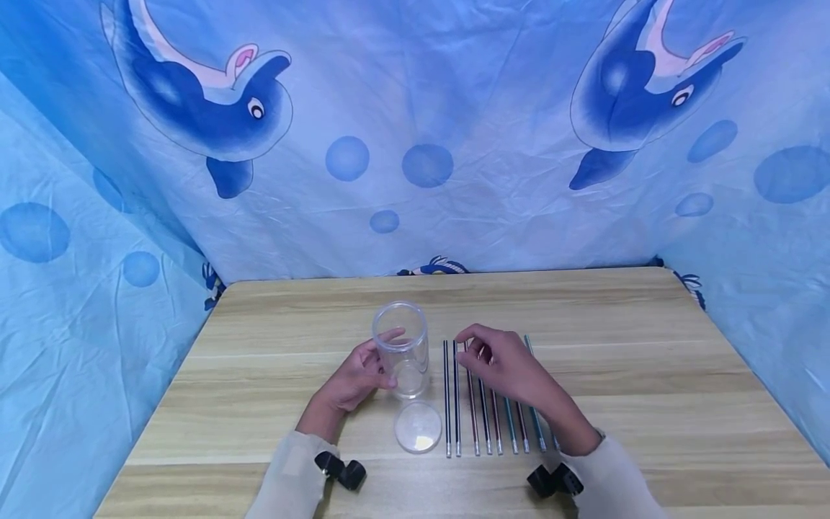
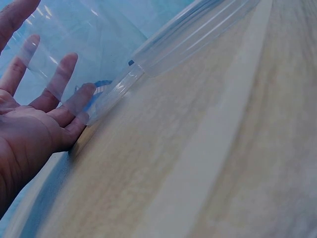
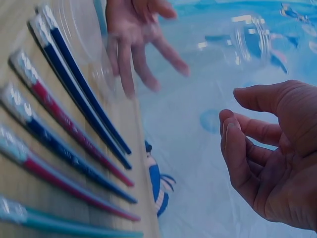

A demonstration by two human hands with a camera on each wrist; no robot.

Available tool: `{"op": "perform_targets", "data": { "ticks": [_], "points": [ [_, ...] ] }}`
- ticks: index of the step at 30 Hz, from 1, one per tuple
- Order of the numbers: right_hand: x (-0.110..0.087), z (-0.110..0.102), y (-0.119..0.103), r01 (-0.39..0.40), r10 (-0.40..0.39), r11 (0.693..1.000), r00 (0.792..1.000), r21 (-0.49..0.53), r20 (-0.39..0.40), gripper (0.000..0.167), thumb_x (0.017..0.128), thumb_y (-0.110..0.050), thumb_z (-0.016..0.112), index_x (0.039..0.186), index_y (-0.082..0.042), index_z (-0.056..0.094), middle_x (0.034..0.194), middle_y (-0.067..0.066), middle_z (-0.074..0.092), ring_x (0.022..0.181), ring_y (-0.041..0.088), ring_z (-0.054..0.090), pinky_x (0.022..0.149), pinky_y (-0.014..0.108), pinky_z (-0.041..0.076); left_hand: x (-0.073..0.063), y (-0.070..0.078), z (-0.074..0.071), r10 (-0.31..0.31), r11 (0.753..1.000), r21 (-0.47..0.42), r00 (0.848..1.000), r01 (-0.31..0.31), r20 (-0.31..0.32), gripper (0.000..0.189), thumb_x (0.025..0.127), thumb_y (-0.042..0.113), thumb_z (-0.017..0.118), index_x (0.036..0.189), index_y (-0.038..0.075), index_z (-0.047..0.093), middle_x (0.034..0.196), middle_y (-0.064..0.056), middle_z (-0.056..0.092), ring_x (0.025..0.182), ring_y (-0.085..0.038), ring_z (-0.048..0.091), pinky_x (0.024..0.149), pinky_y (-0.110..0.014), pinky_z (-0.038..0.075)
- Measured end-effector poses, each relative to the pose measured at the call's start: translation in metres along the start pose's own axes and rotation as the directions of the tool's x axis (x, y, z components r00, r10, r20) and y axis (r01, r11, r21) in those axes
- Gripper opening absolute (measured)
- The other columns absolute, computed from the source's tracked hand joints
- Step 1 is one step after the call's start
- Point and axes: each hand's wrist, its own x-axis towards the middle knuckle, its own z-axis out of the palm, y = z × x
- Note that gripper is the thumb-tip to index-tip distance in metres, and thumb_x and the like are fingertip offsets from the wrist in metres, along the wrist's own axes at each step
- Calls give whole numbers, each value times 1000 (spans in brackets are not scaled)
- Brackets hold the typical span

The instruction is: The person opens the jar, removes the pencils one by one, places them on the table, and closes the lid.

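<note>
A clear plastic jar (image 1: 410,371) stands upright on the table with its mouth open upward. My left hand (image 1: 358,376) holds it from the left, thumb at the front and fingers spread behind; they show through its wall in the left wrist view. Just in front of the jar lies a round clear lid (image 1: 418,428). To the right, several pencils lie side by side, among them a dark blue pencil (image 1: 447,404), a red pencil (image 3: 64,116) and a teal pencil (image 3: 74,225). Above this row is my right hand (image 1: 506,364), fingers loosely bent, thumb and index fingertip apart, holding nothing.
The wooden table (image 1: 292,310) reaches back to a blue cloth (image 1: 493,216) printed with dolphins, which also hangs at both sides. The pencils' silver ends point toward me. A black wrist device (image 1: 340,470) sits on each sleeve.
</note>
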Motion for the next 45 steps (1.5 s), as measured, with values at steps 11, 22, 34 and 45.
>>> {"op": "perform_targets", "data": {
  "ticks": [11,22,34,45],
  "points": [
    [-7,32,-23,96,-64,981,980,-167,189,46,83,-38,79,117,-8,69,99,-5,70,81,7,63,68,27,53,-1,-1,2,-1,1000,-8,1000,1,-8,86,74,2,82,150,4,41,142,-9,55,135,-24,46,112,-31,35],
    [-15,67,-33,193,-55,884,947,-427,315,63,70,-51,85,120,-16,69,114,-1,66,100,14,54,85,32,49,0,-1,2,-8,1000,-10,1000,8,-14,86,73,3,82,149,9,43,144,-9,53,137,-24,44,113,-32,34],
    [-14,78,-30,241,-73,833,940,-499,332,65,59,-42,92,115,-16,71,111,2,63,96,15,52,81,29,49,0,0,2,8,1000,-13,1000,-8,-18,84,73,0,80,148,8,44,142,-8,54,135,-23,46,111,-30,36],
    [-17,85,-31,272,-99,779,943,-566,317,54,57,-46,92,100,-18,72,106,1,63,90,14,51,82,30,49,0,1,3,10,1000,-23,1000,-10,-7,83,74,-2,80,148,8,45,142,-8,55,135,-22,46,111,-29,35]
  ]
}}
